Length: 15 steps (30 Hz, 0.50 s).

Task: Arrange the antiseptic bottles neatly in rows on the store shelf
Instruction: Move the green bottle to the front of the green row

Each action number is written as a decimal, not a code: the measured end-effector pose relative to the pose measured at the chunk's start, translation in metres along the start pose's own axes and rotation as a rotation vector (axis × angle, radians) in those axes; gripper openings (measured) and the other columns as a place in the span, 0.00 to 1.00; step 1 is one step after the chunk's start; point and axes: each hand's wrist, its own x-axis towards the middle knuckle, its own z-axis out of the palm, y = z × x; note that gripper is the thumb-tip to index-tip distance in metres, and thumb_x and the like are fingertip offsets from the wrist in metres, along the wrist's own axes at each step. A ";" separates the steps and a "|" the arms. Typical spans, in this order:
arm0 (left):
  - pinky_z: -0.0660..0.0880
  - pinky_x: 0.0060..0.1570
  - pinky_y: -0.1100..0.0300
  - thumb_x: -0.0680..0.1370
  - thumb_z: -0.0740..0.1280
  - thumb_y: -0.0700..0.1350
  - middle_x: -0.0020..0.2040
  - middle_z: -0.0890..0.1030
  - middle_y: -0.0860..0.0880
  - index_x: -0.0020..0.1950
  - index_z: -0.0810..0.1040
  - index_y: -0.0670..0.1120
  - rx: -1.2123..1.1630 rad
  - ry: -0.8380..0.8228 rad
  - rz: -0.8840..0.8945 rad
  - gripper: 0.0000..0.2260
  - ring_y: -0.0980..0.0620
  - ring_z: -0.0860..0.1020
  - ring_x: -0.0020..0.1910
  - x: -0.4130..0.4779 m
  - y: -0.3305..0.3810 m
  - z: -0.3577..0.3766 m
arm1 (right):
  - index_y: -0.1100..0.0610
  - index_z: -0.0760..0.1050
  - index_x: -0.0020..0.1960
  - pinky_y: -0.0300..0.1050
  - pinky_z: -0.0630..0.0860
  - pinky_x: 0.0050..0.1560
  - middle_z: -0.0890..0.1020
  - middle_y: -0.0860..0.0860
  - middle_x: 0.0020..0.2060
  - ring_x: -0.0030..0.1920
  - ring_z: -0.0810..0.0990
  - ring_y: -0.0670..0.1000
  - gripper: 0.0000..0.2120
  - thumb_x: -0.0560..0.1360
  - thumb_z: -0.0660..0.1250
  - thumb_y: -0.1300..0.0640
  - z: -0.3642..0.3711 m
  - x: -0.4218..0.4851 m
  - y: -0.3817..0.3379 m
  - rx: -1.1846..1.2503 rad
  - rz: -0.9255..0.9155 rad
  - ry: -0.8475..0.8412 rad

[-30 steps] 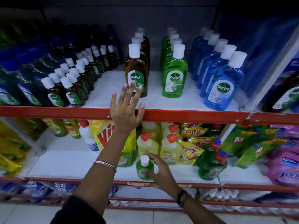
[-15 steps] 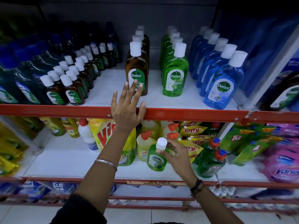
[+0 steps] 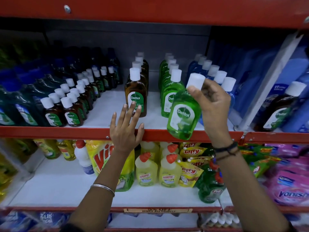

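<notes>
My right hand grips a green Dettol bottle by its white cap and neck, tilted, in front of the shelf's red edge. Behind it stands a row of green bottles running to the back. A row of brown Dettol bottles stands to the left, a row of blue bottles to the right. My left hand rests flat on the red edge, fingers spread, fingertips just in front of the first brown bottle.
Small brown bottles fill the shelf's left part, with dark green refill packs beyond. A white divider and one large brown bottle stand at the right. The lower shelf holds Harpic, Vim, Giffy and Pril products.
My right hand has lifted the green bottle from the lower shelf up to the upper shelf's front, before the green row. My left hand has stayed on the red edge.
</notes>
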 end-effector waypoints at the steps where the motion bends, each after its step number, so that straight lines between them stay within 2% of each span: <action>1: 0.67 0.67 0.44 0.82 0.53 0.55 0.74 0.70 0.48 0.75 0.66 0.50 0.000 -0.002 -0.001 0.22 0.47 0.70 0.72 0.000 -0.001 0.001 | 0.54 0.81 0.53 0.42 0.79 0.45 0.84 0.44 0.41 0.41 0.81 0.44 0.12 0.70 0.74 0.54 0.003 0.008 0.003 -0.006 -0.006 0.016; 6: 0.68 0.67 0.43 0.82 0.53 0.55 0.73 0.71 0.47 0.75 0.66 0.50 0.000 -0.011 -0.007 0.22 0.47 0.70 0.73 -0.002 -0.003 0.002 | 0.58 0.80 0.54 0.34 0.75 0.42 0.82 0.44 0.41 0.38 0.77 0.37 0.14 0.70 0.74 0.55 0.015 0.028 0.030 -0.111 0.008 0.019; 10: 0.66 0.68 0.43 0.81 0.54 0.55 0.74 0.70 0.48 0.75 0.66 0.51 0.000 -0.014 -0.004 0.23 0.47 0.69 0.73 -0.003 -0.003 0.003 | 0.58 0.80 0.57 0.40 0.77 0.46 0.83 0.49 0.44 0.42 0.79 0.43 0.16 0.70 0.74 0.54 0.018 0.024 0.052 -0.171 0.071 -0.027; 12: 0.66 0.68 0.44 0.81 0.54 0.55 0.74 0.69 0.48 0.76 0.65 0.51 0.001 -0.016 -0.003 0.23 0.47 0.68 0.73 -0.004 -0.004 0.004 | 0.55 0.79 0.57 0.41 0.78 0.48 0.84 0.49 0.45 0.43 0.81 0.44 0.16 0.70 0.74 0.53 0.018 0.022 0.056 -0.163 0.082 -0.034; 15: 0.65 0.69 0.44 0.81 0.53 0.55 0.74 0.68 0.49 0.76 0.64 0.52 0.000 -0.021 -0.009 0.23 0.47 0.68 0.74 -0.005 -0.003 0.005 | 0.48 0.79 0.56 0.38 0.78 0.47 0.84 0.45 0.45 0.44 0.82 0.43 0.15 0.69 0.74 0.50 0.020 0.022 0.057 -0.173 0.069 -0.024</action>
